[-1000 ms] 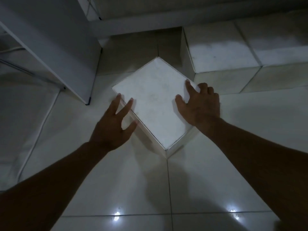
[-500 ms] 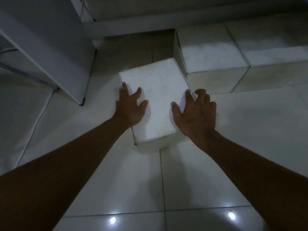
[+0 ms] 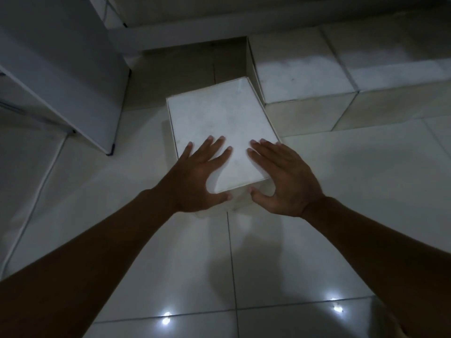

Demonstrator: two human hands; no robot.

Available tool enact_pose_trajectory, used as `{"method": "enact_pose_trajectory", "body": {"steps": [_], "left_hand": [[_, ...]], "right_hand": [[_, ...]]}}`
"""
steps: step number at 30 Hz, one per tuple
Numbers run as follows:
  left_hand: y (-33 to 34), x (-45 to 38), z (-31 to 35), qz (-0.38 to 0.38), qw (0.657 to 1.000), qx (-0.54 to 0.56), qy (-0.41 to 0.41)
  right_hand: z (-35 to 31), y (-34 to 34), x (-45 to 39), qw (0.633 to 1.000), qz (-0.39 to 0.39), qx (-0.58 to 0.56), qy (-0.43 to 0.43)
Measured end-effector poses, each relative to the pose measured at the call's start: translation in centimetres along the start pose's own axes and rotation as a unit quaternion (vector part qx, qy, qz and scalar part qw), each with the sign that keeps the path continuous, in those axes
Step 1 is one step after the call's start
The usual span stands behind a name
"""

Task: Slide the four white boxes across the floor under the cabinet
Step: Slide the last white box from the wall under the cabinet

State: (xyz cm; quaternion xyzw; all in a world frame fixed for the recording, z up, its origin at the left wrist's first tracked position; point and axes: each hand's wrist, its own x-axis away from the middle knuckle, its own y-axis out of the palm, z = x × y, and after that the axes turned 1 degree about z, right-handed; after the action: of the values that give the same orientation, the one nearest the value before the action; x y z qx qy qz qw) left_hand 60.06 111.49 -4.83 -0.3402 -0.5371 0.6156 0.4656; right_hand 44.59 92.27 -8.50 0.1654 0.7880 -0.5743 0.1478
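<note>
A white box [image 3: 219, 132] lies on the tiled floor, its long side pointing away from me toward the dark gap under the cabinet [image 3: 195, 35]. Both hands sit on its near end. My left hand [image 3: 197, 176] has its fingers spread flat on the lid and its thumb against the near face. My right hand [image 3: 283, 176] mirrors it at the near right corner. Two more white boxes [image 3: 300, 76] [image 3: 390, 54] stand side by side at the back right, partly in the cabinet's shadow, and the first one touches my box's far right corner.
A tall white panel [image 3: 61, 76] with a small black foot [image 3: 111, 150] stands at the left, close to the box's left side. A thin cable [image 3: 41, 189] runs along the floor at the far left. Glossy tiles [image 3: 341, 191] spread to the right and toward me.
The box has turned from a diagonal to straight and slid away from me toward the cabinet. Both hands have moved from its sides to its near end.
</note>
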Motion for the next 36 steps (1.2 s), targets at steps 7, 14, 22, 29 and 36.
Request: {"method": "enact_pose_trajectory", "body": {"steps": [7, 14, 22, 29, 36], "left_hand": [[0.5, -2.1, -0.2, 0.019, 0.999, -0.002, -0.047], [0.4, -5.0, -2.2, 0.048, 0.996, 0.020, -0.077], [0.6, -7.8, -3.6, 0.118, 0.986, -0.002, -0.118], [0.2, -9.7, -5.1, 0.110, 0.987, -0.021, -0.114], [-0.1, -12.0, -7.2, 0.095, 0.987, -0.073, -0.107]], "right_hand": [[1.1, 1.3, -3.4, 1.000, -0.009, 0.001, 0.030], [3.8, 0.9, -6.2, 0.997, -0.004, 0.068, 0.046], [8.2, 0.5, -9.5, 0.964, -0.132, 0.169, 0.159], [8.6, 1.7, -9.5, 0.969, -0.072, 0.152, 0.181], [8.3, 3.3, -10.2, 0.965, 0.025, 0.149, 0.217]]}}
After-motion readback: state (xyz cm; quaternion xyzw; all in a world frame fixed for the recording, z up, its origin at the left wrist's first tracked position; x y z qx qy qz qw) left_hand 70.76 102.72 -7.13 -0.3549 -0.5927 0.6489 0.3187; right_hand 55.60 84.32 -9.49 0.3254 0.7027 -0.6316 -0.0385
